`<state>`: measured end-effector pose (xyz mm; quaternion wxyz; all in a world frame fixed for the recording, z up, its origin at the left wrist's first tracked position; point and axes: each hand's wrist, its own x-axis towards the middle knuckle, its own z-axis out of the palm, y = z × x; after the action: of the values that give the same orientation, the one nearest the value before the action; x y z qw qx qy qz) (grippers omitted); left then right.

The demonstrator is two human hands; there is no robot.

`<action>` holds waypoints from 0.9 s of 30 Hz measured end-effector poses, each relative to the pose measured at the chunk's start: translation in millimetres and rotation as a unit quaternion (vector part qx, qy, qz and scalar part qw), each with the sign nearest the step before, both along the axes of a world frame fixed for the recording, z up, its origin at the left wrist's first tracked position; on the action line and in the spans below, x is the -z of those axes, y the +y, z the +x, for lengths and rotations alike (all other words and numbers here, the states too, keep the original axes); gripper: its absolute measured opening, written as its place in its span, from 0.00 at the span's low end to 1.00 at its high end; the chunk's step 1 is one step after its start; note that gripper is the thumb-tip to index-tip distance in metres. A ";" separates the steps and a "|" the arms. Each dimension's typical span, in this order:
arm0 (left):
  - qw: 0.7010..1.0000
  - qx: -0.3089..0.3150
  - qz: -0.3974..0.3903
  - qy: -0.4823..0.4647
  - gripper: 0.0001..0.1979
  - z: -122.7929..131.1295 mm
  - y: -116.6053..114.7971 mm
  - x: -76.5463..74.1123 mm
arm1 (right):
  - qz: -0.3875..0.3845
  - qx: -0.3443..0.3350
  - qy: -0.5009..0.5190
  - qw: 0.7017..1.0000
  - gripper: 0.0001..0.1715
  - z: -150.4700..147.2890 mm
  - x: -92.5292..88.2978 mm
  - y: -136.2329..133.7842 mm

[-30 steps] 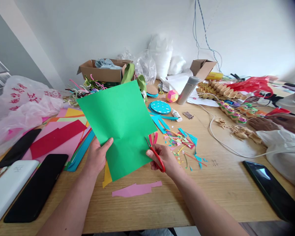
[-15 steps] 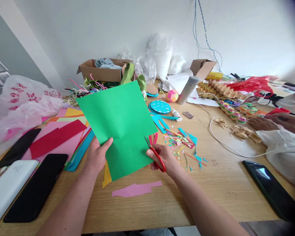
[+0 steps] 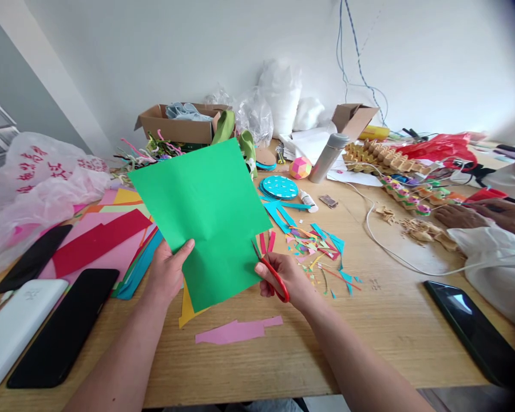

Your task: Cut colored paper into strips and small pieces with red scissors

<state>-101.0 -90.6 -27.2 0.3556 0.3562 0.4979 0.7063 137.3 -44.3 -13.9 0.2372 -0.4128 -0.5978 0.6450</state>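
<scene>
Green paper, smooth, matte and faintly creased, stands above the near middle of the wooden table. Your left hand pinches its left edge. Your right hand is closed on red-handled scissors, blades meeting its right edge. No cut shows yet.

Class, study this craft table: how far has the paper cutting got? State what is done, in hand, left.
Done: coloured paper scraps and a blue dotted paper disc lie cut. In hand: the left hand holds a green paper sheet; the right hand sets red-handled scissors at its edge. Left: the sheet shows no cut.
</scene>
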 end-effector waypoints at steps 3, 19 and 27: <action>0.999 -0.048 0.009 -0.015 0.28 -3.3 0.5 -6.2 | 0.017 -0.023 0.007 1.000 0.27 1.1 0.5 0.6; 0.988 -0.149 0.041 -0.009 0.23 -17.4 1.9 -10.6 | 0.018 -0.050 -0.014 0.999 0.27 0.7 1.0 -2.1; 0.991 -0.125 0.044 0.007 0.22 -9.6 1.0 -10.4 | 0.024 -0.066 -0.014 0.997 0.28 0.5 5.7 -2.5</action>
<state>-110.5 -89.6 -16.8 0.2449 0.3109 0.5093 0.7642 137.7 -46.8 -19.6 0.1958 -0.3758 -0.6424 0.6385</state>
